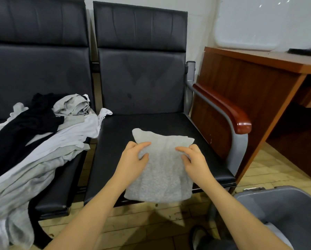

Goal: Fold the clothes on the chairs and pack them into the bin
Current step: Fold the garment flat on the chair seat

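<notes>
Our left hand (133, 157) and right hand (192, 159) each pinch the grey sweater (162, 170) lying half-folded on the right chair seat (205, 141). It looks soft, light and floppy; we'd best grip its side edges.

The right chair (151, 127) serves as the landmark. Its seat is bare behind and to the left of the grey garment (162, 166), so a hand can pass there. Both hands, the left hand (133, 157) and the right hand (192, 159), lie on that garment near its far edge. To the right of the seat the armrest (228, 109) bars the way sideways, with the desk (250, 83) just beyond it. To the left, the clothes pile (42, 138) covers the neighbouring seat and one white corner laps onto the right chair's edge. Right of the chair's front, the bin (286, 204) stands with its mouth open upward.
</notes>
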A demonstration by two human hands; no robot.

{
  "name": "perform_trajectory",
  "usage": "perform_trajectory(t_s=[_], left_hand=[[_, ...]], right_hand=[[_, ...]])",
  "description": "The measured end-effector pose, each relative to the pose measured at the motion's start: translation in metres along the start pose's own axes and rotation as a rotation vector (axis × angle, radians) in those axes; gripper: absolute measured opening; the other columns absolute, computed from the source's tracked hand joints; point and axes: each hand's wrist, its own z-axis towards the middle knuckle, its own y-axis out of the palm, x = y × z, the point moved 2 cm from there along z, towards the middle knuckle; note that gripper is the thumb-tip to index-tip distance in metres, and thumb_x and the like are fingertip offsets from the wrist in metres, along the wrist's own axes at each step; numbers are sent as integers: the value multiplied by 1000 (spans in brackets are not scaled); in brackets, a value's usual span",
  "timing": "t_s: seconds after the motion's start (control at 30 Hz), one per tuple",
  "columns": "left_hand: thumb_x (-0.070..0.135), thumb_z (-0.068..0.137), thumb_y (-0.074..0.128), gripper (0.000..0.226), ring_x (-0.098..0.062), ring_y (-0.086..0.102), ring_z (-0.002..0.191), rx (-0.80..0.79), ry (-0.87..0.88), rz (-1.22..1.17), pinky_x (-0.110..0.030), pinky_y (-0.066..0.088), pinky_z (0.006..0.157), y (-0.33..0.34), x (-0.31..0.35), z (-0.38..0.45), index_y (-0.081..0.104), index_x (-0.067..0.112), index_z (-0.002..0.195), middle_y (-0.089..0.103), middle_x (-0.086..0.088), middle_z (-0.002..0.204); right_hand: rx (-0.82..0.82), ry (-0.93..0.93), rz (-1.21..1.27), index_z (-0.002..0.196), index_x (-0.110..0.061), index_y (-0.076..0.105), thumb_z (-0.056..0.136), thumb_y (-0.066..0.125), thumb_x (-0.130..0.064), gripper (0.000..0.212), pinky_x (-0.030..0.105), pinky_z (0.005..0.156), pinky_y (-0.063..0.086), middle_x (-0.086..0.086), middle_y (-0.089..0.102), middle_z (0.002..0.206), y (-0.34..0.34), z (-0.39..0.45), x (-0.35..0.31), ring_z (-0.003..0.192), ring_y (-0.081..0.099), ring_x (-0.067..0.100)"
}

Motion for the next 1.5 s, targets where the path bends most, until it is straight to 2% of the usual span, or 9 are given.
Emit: perform_trajectory(t_s=[0.23,0.43,0.67,0.87,1.0,1.17,1.33,1.43,1.5], left_hand=[[21,93,56,41,-5,48,81,-63,181,23,-9,40,68,11,69,19,51,25,134,38,11,97],[21,95,53,40,-8,49,86,-161,299,16,-31,48,82,55,133,34,49,26,135,38,11,102],[20,94,55,41,-11,48,82,-383,432,27,-39,49,80,192,178,35,50,24,134,36,11,97],[20,94,55,40,-15,48,84,-622,490,25,-40,48,80,330,195,13,51,22,134,37,6,100],[22,96,51,39,-17,51,85,-822,441,75,-40,48,80,418,189,-20,48,25,135,37,6,105],[21,97,48,40,-24,52,100,-1063,383,160,-39,46,88,513,157,-79,46,24,137,37,0,120],[17,98,45,39,-26,49,104,-1270,458,197,-34,42,89,573,136,-132,45,19,137,38,-4,121],[16,99,44,40,-28,48,106,-1375,505,227,-41,42,91,604,135,-160,44,20,138,37,-6,121],[15,98,43,42,-31,46,111,-1449,553,229,-43,41,94,619,138,-178,41,20,140,35,-7,124]], right_hand=[[172,-142,-96,121,-6,62,94,49,2,31,8,72,37,-12,35,86,-82,-13,-17,78,43,0],[253,-38,-139,122,-11,60,96,47,-2,31,6,74,36,-12,37,91,-146,-34,22,84,43,-2],[313,213,-142,121,-16,60,98,46,-9,29,2,75,33,-8,40,95,-196,-85,138,87,41,-7],[297,431,-203,123,-14,60,98,46,-9,29,13,78,34,-6,42,97,-223,-157,244,85,42,5],[261,618,-210,126,-12,57,97,47,-7,31,11,81,33,-4,39,110,-217,-217,298,93,41,6],[189,889,-189,136,-12,47,97,47,-9,39,10,84,31,0,35,126,-184,-289,351,102,40,6],[143,1127,-281,144,-16,37,99,45,-16,45,27,85,46,3,30,140,-151,-350,377,109,52,19],[19,1197,-498,136,-23,41,99,42,-25,38,33,76,44,5,48,127,-144,-382,387,101,55,23],[13,1323,-510,134,-29,38,99,42,-37,36,37,73,48,2,53,121,-145,-396,390,100,57,23]])
